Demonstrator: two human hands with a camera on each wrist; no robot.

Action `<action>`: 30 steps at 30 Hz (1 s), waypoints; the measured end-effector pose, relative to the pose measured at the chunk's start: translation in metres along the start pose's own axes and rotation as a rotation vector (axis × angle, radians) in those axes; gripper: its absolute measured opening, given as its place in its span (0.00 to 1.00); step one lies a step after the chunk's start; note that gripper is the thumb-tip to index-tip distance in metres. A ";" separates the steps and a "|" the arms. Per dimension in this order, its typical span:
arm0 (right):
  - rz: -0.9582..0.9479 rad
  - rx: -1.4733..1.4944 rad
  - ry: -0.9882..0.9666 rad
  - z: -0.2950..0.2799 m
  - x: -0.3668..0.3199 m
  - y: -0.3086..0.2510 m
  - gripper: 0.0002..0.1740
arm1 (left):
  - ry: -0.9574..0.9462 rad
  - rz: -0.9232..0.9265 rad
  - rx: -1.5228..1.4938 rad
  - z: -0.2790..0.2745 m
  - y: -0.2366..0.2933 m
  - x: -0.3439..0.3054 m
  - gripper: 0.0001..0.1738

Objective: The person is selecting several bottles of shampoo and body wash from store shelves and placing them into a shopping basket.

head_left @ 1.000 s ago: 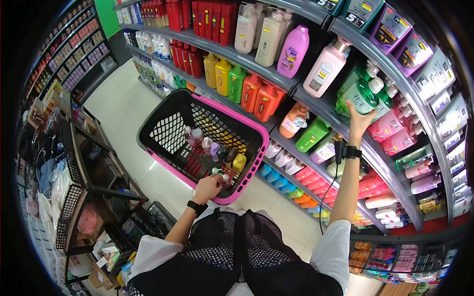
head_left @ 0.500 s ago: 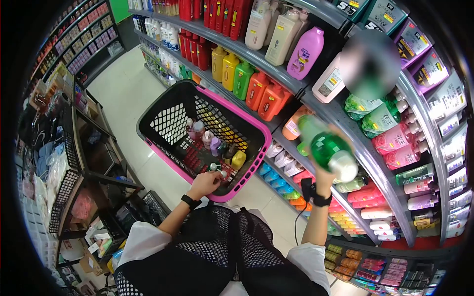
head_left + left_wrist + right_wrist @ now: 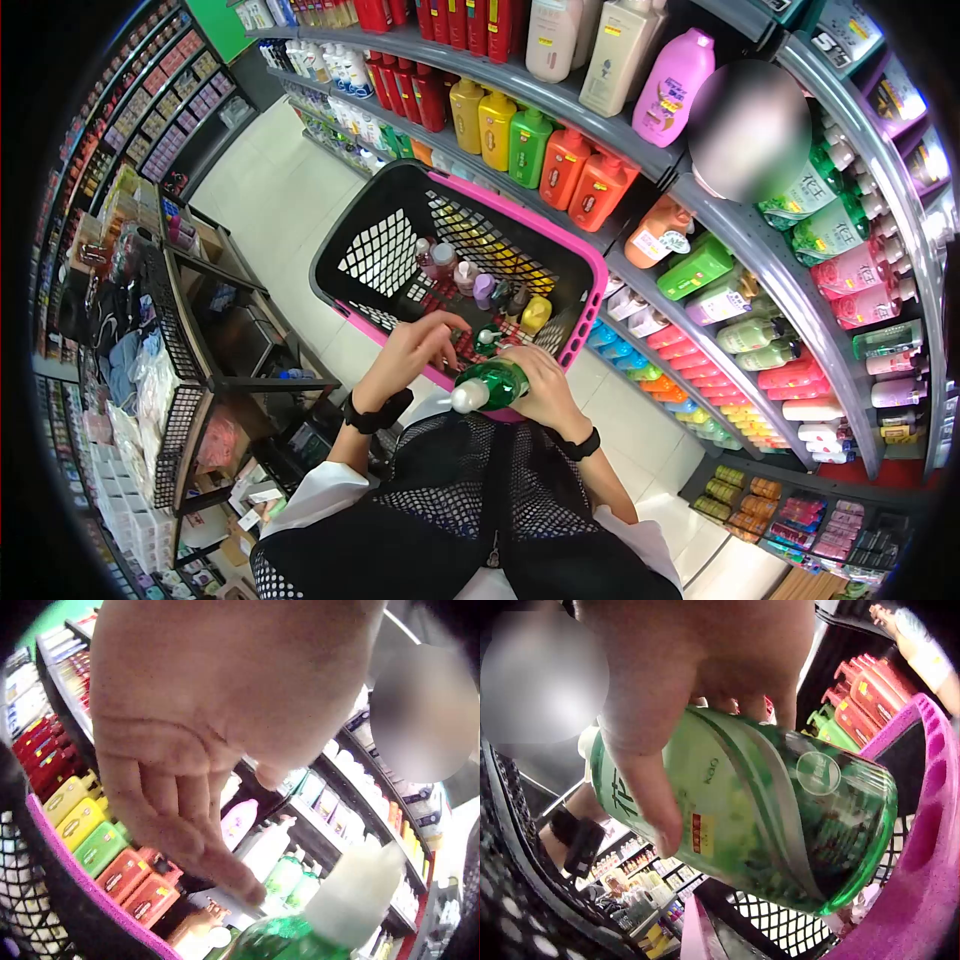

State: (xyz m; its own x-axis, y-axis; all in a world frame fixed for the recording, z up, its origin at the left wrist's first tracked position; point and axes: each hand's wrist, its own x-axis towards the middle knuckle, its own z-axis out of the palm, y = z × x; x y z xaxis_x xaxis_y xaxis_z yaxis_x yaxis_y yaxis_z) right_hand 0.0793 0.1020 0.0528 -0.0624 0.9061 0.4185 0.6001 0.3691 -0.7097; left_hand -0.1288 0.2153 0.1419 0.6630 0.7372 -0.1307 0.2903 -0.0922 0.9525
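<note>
My right hand point(image 3: 545, 388) grips a green pump bottle point(image 3: 492, 384) with a white top, held over the near edge of the basket; in the right wrist view the thumb and fingers wrap round the bottle point(image 3: 735, 795). My left hand point(image 3: 408, 352) hovers just left of that bottle, fingers slightly bent and holding nothing. The left wrist view has the left hand point(image 3: 195, 750) above the bottle's white pump point(image 3: 352, 892). Inside the black basket with its pink rim point(image 3: 500, 205) lie several small bottles, among them a purple one point(image 3: 484, 291) and a yellow one point(image 3: 535, 315).
Shelves of bottles rise ahead and to the right, with a grey shelf edge point(image 3: 560, 100) beyond the basket. Green bottles point(image 3: 828, 232) stand on the right shelf. A dark rack with mesh sides point(image 3: 172, 370) is at the left. Tiled floor point(image 3: 250, 190) runs between them.
The right hand has brought the green bottle from the shelf to the basket's near edge. The left hand has let go of the small bottle in the basket and lifted away.
</note>
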 end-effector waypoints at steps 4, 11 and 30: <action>0.111 0.033 0.019 0.026 -0.002 0.009 0.35 | -0.281 0.063 0.469 -0.012 0.018 -0.006 0.18; 0.240 0.083 0.029 0.058 -0.018 0.010 0.33 | -0.352 0.230 0.588 -0.006 -0.018 -0.016 0.21; 0.357 -0.001 -0.122 0.047 -0.073 0.032 0.25 | -0.285 0.357 0.824 0.042 -0.089 0.001 0.10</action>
State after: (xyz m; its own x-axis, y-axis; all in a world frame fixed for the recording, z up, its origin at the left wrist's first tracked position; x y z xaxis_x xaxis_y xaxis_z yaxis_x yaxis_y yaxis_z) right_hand 0.0654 0.0579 -0.0276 0.0565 0.9957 0.0740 0.6018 0.0251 -0.7983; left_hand -0.1249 0.1962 0.0456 0.9191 0.3926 -0.0345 0.3619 -0.8061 0.4682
